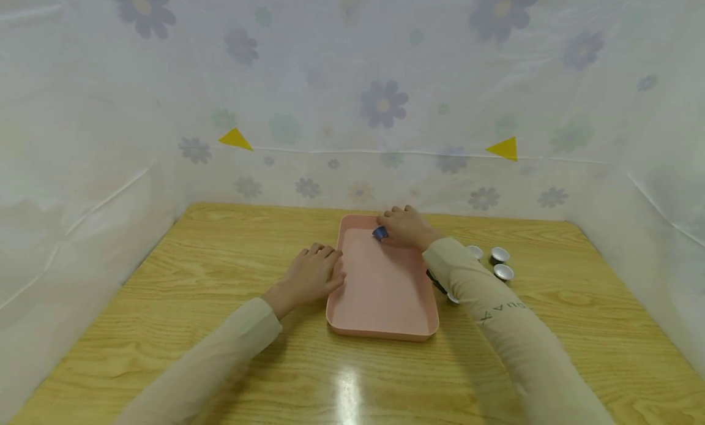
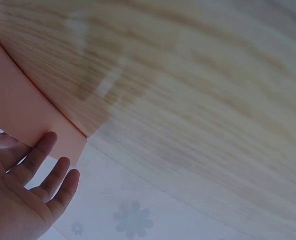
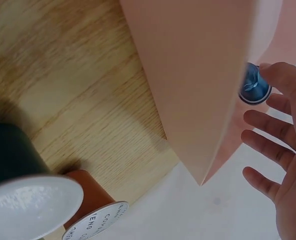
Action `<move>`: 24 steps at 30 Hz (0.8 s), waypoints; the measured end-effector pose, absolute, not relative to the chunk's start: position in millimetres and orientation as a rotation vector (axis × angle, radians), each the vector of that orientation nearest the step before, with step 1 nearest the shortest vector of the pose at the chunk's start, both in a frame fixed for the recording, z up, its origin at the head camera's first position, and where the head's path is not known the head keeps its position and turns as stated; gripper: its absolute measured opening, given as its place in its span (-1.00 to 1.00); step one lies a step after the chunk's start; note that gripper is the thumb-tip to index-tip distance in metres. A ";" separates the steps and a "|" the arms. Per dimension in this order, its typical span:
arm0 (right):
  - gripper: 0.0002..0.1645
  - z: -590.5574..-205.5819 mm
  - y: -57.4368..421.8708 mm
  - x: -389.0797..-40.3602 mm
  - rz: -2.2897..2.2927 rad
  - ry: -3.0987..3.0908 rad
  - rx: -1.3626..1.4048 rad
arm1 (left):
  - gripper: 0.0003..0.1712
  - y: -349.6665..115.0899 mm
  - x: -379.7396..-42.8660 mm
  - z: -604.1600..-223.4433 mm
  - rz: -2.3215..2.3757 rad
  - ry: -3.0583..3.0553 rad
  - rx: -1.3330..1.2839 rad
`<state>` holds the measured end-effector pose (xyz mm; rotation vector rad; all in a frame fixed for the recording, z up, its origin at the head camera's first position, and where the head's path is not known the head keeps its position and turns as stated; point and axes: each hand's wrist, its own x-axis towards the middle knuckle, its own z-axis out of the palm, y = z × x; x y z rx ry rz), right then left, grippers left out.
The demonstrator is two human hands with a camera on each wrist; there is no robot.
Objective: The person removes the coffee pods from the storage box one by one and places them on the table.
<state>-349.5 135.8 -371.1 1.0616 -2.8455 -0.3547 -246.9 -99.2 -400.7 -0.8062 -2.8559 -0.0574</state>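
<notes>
A pink tray [image 1: 380,290] lies lengthwise on the table. My left hand [image 1: 311,272] holds its left wall, with the thumb over the rim. From the left wrist view, a fingertip of this left hand [image 2: 25,195] rests against the outer wall, the other fingers spread beside it. Over the tray's far right corner, my right hand [image 1: 407,227] pinches a blue coffee capsule [image 1: 380,233] between thumb and index finger. The right wrist view shows the same blue capsule [image 3: 255,84] just inside the wall, the remaining fingers loosely extended. I cannot tell whether it touches the tray floor.
Several coffee capsules [image 1: 499,255] with silvery lids stand right of the tray, partly hidden by the right sleeve. Up close are a dark green capsule [image 3: 10,152] and an orange-brown one [image 3: 90,192]. Flower-printed sheeting [image 1: 325,94] encloses the wooden table [image 1: 231,241].
</notes>
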 end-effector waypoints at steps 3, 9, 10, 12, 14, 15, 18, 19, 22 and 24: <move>-0.51 -371.7 136.1 -349.5 -0.349 -2.852 1.059 | -0.41 -99.1 -246.4 -400.1 -0.056 -2.860 -0.805; -0.56 -371.3 135.4 -349.1 -0.295 -2.871 1.060 | -0.42 -99.2 -246.1 -399.7 -0.077 -2.858 -0.810; -0.57 -371.1 135.1 -349.0 -0.285 -2.873 1.064 | -0.42 -99.3 -246.1 -399.8 -0.078 -2.858 -0.810; -0.59 -371.2 134.6 -348.9 -0.266 -2.875 1.075 | -0.42 -99.4 -246.3 -400.3 -0.078 -2.856 -0.811; -0.60 -371.5 134.3 -348.8 -0.258 -2.870 1.087 | -0.42 -99.5 -246.6 -400.8 -0.079 -2.854 -0.812; -0.61 -371.7 134.3 -348.6 -0.253 -2.874 1.091 | -0.42 -99.5 -246.7 -401.0 -0.080 -2.854 -0.813; -0.62 -372.2 134.6 -347.9 -0.245 -2.868 1.105 | -0.42 -99.3 -247.1 -401.6 -0.083 -2.854 -0.812; -0.63 -372.2 134.9 -347.7 -0.242 -2.864 1.108 | -0.42 -99.3 -247.2 -401.7 -0.083 -2.855 -0.812; -0.63 -372.5 135.6 -347.3 -0.233 -2.846 1.119 | -0.42 -99.1 -247.6 -402.0 -0.081 -2.854 -0.813; -0.64 -372.3 136.0 -347.1 -0.230 -2.835 1.125 | -0.42 -99.1 -247.9 -402.2 -0.079 -2.848 -0.815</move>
